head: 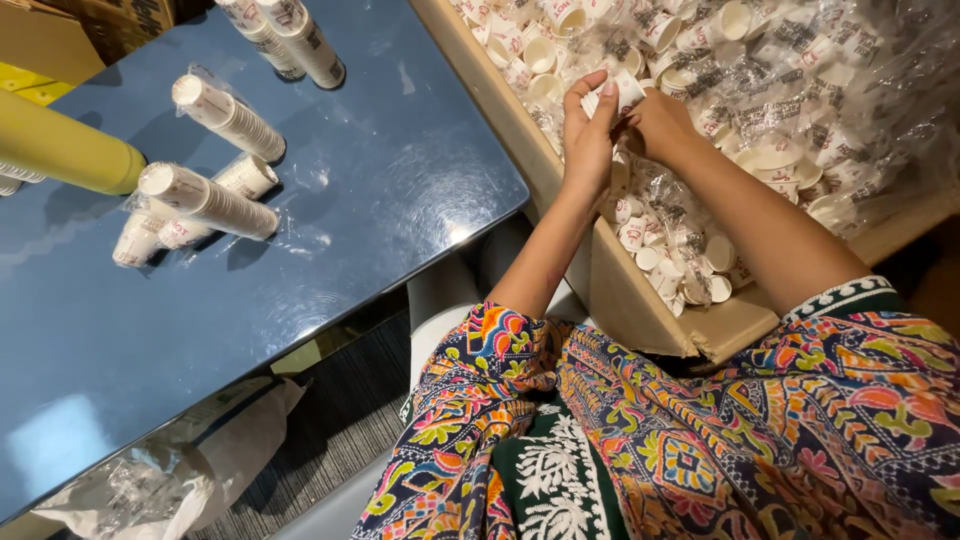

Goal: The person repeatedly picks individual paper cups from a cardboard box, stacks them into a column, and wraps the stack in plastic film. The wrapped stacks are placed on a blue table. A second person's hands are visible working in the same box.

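While both hands meet over the cardboard box [640, 300], they close together on one small white paper cup [622, 92]: left hand [590, 135] wraps it from the near side, fingers curled up over its rim; right hand [660, 125] pinches it from the far side. Cup sits between the fingertips, held just above the box contents, not resting on them.

Box: open-topped, brown, standing just beside the counter [380, 200] on the person's right. Filled with loose small white cups [690, 270] mixed with crumpled clear plastic wrappers [850, 110].

Counter: blue, glossy, reflective. On it, well apart from the hands:
- two stacked cup sleeves [285, 40] at the far edge, side by side
- one stack of nested cups [228, 115] lying on its side, clear wrap at one end
- a cluster of three more lying stacks [200, 205], touching or overlapping
- yellow cylinder [65, 150] at the left edge, partly cut off by the frame

Below the counter edge: white plastic bag [190, 470] on a grey ribbed floor [330, 420]. Person's patterned multicolour sleeves [760, 410] fill the lower right
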